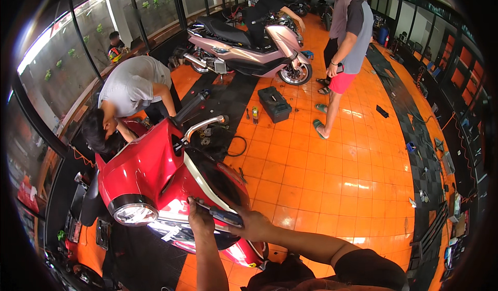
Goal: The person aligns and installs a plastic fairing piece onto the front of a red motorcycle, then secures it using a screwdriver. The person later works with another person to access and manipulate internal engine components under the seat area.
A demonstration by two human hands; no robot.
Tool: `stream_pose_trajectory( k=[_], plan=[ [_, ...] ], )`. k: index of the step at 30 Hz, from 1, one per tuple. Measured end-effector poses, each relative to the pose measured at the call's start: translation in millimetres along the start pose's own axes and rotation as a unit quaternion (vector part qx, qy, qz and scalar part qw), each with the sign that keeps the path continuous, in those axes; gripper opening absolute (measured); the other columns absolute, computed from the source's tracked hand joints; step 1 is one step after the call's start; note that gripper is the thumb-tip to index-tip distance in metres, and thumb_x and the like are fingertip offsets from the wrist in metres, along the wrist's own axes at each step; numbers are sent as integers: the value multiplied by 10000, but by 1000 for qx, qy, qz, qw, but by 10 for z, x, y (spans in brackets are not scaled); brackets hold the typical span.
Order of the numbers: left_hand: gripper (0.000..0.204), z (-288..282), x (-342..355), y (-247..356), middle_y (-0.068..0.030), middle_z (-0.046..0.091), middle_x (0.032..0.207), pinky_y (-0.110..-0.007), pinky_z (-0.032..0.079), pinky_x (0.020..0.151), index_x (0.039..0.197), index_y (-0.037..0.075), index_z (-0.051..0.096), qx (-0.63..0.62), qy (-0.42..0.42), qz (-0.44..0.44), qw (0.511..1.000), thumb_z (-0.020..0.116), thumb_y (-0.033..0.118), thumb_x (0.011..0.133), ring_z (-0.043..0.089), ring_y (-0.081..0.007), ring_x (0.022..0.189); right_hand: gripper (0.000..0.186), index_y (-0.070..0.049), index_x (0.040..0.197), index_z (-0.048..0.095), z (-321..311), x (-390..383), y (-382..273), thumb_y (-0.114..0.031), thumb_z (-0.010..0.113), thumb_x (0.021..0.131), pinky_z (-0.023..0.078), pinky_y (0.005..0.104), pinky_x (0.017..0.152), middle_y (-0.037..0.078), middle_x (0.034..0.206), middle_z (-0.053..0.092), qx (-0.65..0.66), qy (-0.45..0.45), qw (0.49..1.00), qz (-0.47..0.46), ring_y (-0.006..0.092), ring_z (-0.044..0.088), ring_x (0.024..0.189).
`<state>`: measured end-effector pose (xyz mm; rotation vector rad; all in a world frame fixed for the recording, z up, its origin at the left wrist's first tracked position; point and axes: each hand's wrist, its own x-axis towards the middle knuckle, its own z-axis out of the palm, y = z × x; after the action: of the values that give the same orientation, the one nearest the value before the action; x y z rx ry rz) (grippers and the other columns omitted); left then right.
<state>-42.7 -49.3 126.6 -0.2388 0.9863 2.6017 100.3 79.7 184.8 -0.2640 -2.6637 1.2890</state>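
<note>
A red scooter [142, 164] stands in front of me, its round headlight [136, 213] toward the lower left. A dark, long tool with a greyish upper edge [224, 217] lies across the red front panel. My right hand [253, 225] is closed round its right end. Close to the panel, my left hand [201, 219] is closed at the tool's other end; what its fingers pinch there is hidden. The exact kind of tool does not show. Above the hands a pale trim strip [201, 179] curves along the body, below the bare handlebar [205, 124].
A person in a grey shirt [134, 81] bends over the scooter's far left side. Beyond are a black toolbox [275, 104], a spray can [255, 115] and a pink scooter [249, 52]. Two people [353, 37] stand at the right on orange tiles [332, 187].
</note>
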Motion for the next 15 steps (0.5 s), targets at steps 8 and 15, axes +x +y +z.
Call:
stream_pose_trajectory(
  k=[8,15],
  plan=[
    [267,-60,2,51,7,581,875,-334,485,729,1012,132,587,-8,-12,-39,999,604,388,939,568,-144,830,485,-178,1330,545,59,103,2,-296,636,868,538,393,512,163,845,603,-216,19,958,-187,266,663,653],
    [382,-65,0,19,-8,569,837,-359,477,720,999,98,573,28,-14,-74,997,657,453,884,560,-182,763,412,-111,1219,619,480,94,276,-330,658,872,439,310,431,56,672,561,252,74,965,-1,148,511,443]
  ],
)
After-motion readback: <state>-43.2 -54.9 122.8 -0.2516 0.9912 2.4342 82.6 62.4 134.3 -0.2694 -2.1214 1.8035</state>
